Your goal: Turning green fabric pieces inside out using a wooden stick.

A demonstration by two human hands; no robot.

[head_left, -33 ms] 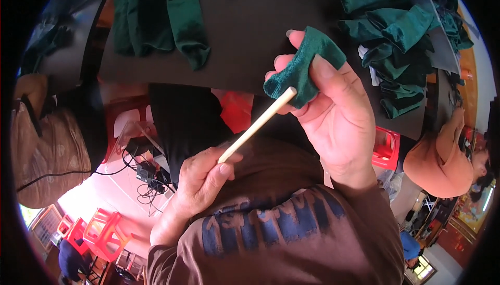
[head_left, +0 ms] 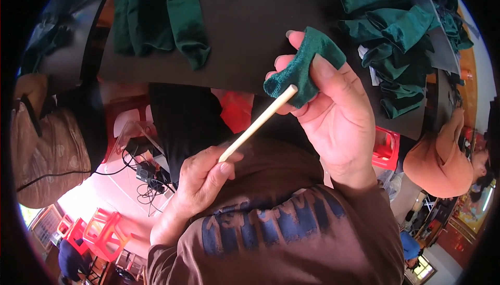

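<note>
My left hand (head_left: 205, 178) is closed around the lower end of a pale wooden stick (head_left: 258, 124). The stick slants up to the right, and its far tip lies at the lower edge of a green velvet piece (head_left: 297, 69). I cannot tell whether the tip touches the cloth. Held up above table height, my right hand (head_left: 338, 110) pinches that small curved velvet piece between thumb and fingers. Part of the cloth is hidden behind the thumb.
Several green velvet pieces (head_left: 156, 19) lie on the dark table (head_left: 245, 30) at the far left. A heap of green velvet (head_left: 396, 30) covers its right side. People sit on both sides. Red stools (head_left: 107, 233) and tangled black cables (head_left: 151, 181) are on the left.
</note>
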